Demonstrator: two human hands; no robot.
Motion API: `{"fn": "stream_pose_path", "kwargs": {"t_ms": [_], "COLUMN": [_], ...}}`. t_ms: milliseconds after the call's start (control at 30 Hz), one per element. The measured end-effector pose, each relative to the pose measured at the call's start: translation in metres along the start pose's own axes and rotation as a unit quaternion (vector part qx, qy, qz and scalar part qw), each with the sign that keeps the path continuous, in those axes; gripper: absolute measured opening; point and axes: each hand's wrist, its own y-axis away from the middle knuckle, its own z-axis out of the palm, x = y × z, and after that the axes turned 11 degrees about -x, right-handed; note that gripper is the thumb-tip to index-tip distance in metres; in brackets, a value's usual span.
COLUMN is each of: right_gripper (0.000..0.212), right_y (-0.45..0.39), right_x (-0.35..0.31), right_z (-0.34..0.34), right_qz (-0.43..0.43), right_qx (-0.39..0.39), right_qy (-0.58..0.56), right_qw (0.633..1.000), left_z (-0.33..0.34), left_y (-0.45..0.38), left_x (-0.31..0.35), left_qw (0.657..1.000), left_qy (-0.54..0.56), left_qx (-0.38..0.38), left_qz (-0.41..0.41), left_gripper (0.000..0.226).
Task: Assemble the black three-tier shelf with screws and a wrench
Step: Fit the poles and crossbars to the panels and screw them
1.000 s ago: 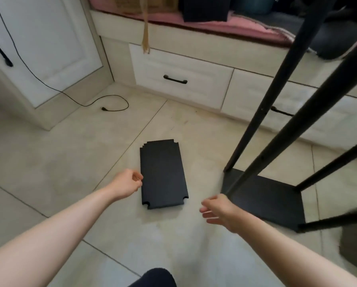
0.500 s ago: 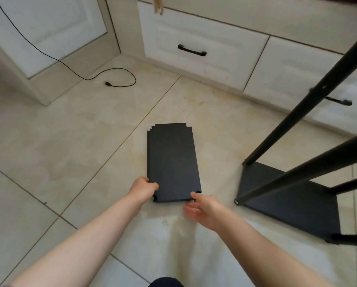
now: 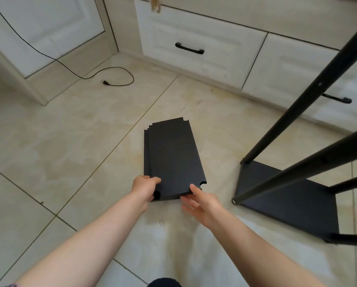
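Left hand and right hand grip the top shelf panel of the stack, ready to lift it toward the frame.

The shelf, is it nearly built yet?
Not yet. One black board already has four poles fixed at its corners, so the bottom tier looks done. Right now the left hand grips the near corner of the stack of black boards on the floor, and the right hand pinches its near edge. The other tiers are not on the poles yet.
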Motion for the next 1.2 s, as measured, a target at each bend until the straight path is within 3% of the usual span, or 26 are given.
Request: {"fn": "stream_pose_path", "kwargs": {"t_ms": [167, 333, 467, 633, 967, 1067, 1200], "right_gripper": [0.012, 0.017, 0.026, 0.013, 0.015, 0.020, 0.010], "right_y": [0.004, 0.020, 0.041, 0.086, 0.216, 0.256, 0.308], "right_x": [-0.008, -0.022, -0.041, -0.066, -0.091, -0.092, -0.097], "right_z": [0.004, 0.008, 0.012, 0.023, 0.031, 0.018, -0.010], "right_qz": [-0.016, -0.048, -0.066, -0.091, -0.136, -0.141, -0.141], "right_qx": [0.003, -0.017, -0.012, -0.036, -0.114, -0.146, -0.173], "right_qy": [-0.036, -0.127, -0.120, -0.144, -0.166, -0.167, -0.136], "right_qw": [0.999, 0.991, 0.991, 0.985, 0.970, 0.965, 0.965], "left_z": [-0.006, -0.002, 0.005, 0.009, -0.020, -0.040, -0.059], "left_y": [0.005, 0.022, 0.046, 0.089, 0.211, 0.234, 0.261], "left_x": [0.003, 0.012, 0.022, 0.037, 0.059, 0.068, 0.087], "left_qw": [0.999, 0.988, 0.978, 0.971, 0.946, 0.932, 0.929], "left_qy": [0.030, 0.105, 0.161, 0.188, 0.232, 0.287, 0.300], "left_qx": [-0.040, -0.113, -0.125, -0.149, -0.213, -0.197, -0.167], "left_qz": [-0.005, -0.015, -0.038, -0.016, 0.074, 0.099, 0.137], "left_gripper": [0.012, 0.010, 0.013, 0.010, 0.034, 0.048, 0.062]}}
